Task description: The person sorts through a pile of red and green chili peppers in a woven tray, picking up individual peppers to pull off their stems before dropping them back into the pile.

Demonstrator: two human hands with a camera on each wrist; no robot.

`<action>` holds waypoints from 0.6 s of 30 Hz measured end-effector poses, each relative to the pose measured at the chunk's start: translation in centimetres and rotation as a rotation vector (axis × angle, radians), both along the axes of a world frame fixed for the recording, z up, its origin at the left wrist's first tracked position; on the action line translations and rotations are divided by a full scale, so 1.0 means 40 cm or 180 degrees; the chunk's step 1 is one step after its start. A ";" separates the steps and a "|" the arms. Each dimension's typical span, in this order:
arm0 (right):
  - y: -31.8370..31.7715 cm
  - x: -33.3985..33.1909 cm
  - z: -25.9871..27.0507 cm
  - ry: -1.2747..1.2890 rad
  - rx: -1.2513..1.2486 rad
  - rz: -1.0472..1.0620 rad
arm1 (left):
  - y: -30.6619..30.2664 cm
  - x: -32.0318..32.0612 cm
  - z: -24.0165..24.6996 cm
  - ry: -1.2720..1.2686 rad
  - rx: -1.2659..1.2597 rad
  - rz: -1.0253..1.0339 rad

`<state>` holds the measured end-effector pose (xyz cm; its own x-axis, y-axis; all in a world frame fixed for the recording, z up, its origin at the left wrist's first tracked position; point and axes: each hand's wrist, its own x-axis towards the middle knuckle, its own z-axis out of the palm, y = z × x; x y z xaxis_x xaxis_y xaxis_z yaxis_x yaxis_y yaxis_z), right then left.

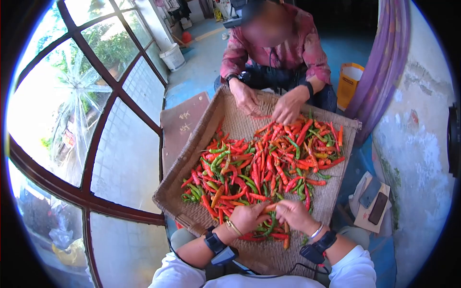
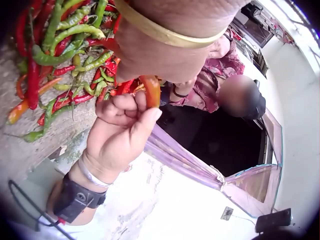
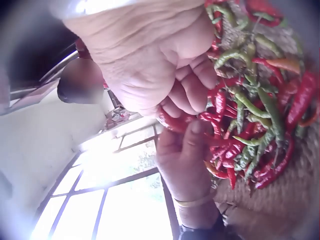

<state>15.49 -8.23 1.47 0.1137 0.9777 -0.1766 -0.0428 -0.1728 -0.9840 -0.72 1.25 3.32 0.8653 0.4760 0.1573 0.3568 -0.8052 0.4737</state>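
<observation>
An orange-red chili pepper (image 1: 270,208) spans the gap between my two hands, low over the near part of the pile. My left hand (image 1: 246,219), with a yellow bangle, holds one end; in the right wrist view its thumb and fingers pinch the red chili (image 3: 172,121). The other end is in my right hand (image 1: 296,215), whose fingers curl behind the chili (image 2: 151,91) with the thumb against it in the left wrist view. Beneath both hands lies a pile of red, green and orange chilies (image 1: 259,168) in a square woven tray (image 1: 175,204).
Across the tray a person (image 1: 276,53) reaches into the far side of the pile with both hands. Two phones lie on a box (image 1: 373,211) at the right, by the wall. A framed window (image 1: 115,91) with a cracked pane stands on the left.
</observation>
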 end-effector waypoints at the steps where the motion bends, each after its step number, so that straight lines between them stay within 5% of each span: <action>1: 0.005 0.024 0.006 0.0219 0.0023 -0.0047 | 0.010 -0.003 -0.021 0.0043 -0.0158 0.0031; 6: 0.023 0.152 0.052 0.0873 0.0128 -0.1347 | 0.028 -0.012 -0.060 0.0219 -0.0115 0.0164; 8: 0.044 0.204 0.044 0.1460 0.0741 -0.1565 | 0.026 -0.011 -0.059 0.0260 -0.0041 0.0132; 11: 0.071 0.224 0.085 0.2108 0.0493 -0.1862 | 0.023 -0.002 -0.051 0.0305 0.0151 -0.0018; 16: 0.056 0.208 -0.005 0.1538 -0.0170 -0.1486 | 0.061 -0.016 -0.102 0.0803 0.0598 0.0142; 18: 0.047 0.176 0.003 0.1006 -0.0335 -0.0814 | 0.064 -0.022 -0.110 0.0904 0.0649 0.0088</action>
<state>22.52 -6.35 1.57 0.2747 0.8997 -0.3391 -0.3944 -0.2162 -0.8932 -1.59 3.81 -1.10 0.8755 0.4833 0.0065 0.4741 -0.8613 0.1828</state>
